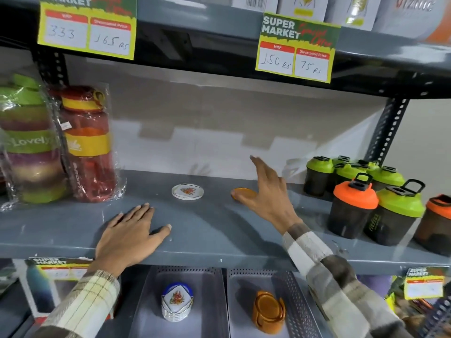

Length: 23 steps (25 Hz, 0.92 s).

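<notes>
A round white coaster (187, 191) with a red flower print lies flat on the grey shelf (210, 230). To its right lies a round orange coaster (240, 192). My right hand (268, 191) is over that orange coaster with its fingers straight and spread and its thumb touching the disc's near edge. My left hand (130, 231) rests flat on the shelf near the front edge, fingers straight, holding nothing. On the shelf below stand a white flowered coaster set in a holder (177, 302) and an orange coaster set in its holder (268, 312).
Wrapped bottles stand at the shelf's left: a green one (29, 142) and a red one (85, 145). Several shaker bottles (366, 198) with green and orange lids crowd the right end. Price cards (296, 48) hang from the shelf above. Perforated dividers (225, 303) separate the lower bins.
</notes>
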### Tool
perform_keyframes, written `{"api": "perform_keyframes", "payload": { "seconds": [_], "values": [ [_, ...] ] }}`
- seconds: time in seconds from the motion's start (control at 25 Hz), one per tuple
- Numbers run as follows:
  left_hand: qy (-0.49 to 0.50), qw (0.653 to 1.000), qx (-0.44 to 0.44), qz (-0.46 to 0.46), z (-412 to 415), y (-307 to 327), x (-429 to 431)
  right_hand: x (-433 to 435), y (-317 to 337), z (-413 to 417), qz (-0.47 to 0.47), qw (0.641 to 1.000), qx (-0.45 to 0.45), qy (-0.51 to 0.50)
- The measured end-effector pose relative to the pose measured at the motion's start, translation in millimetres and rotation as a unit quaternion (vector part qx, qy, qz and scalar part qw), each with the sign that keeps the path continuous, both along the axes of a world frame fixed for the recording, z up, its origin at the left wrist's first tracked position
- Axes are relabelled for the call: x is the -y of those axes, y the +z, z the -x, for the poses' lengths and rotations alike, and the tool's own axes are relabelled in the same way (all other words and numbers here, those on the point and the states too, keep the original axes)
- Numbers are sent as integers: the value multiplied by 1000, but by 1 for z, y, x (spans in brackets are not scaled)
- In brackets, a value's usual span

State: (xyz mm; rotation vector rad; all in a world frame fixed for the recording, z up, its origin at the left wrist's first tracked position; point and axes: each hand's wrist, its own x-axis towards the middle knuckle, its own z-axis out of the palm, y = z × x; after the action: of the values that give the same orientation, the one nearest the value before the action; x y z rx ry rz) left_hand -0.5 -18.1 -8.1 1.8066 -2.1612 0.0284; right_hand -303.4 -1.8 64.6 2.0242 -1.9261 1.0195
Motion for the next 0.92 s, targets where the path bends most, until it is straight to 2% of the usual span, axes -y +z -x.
{"api": "perform_keyframes", "payload": {
  "seconds": [0.16,0.28,0.52,0.72,0.92],
  "values": [
    [4,1000,-15,16,1,3,-4,58,-26,21,-164,984,62,-26],
    [7,999,-27,21,1,5,-5,86,-39,33,-205,972,100,-56],
    [9,999,-27,17,-2,4,-3,80,-37,36,-110,987,111,-23],
    [8,1000,-20,14,-1,5,-5,22,-7,9,42,995,81,49],
    [2,1000,-14,18,-1,5,-4,-48,17,-17,161,980,44,109]
  ]
}}
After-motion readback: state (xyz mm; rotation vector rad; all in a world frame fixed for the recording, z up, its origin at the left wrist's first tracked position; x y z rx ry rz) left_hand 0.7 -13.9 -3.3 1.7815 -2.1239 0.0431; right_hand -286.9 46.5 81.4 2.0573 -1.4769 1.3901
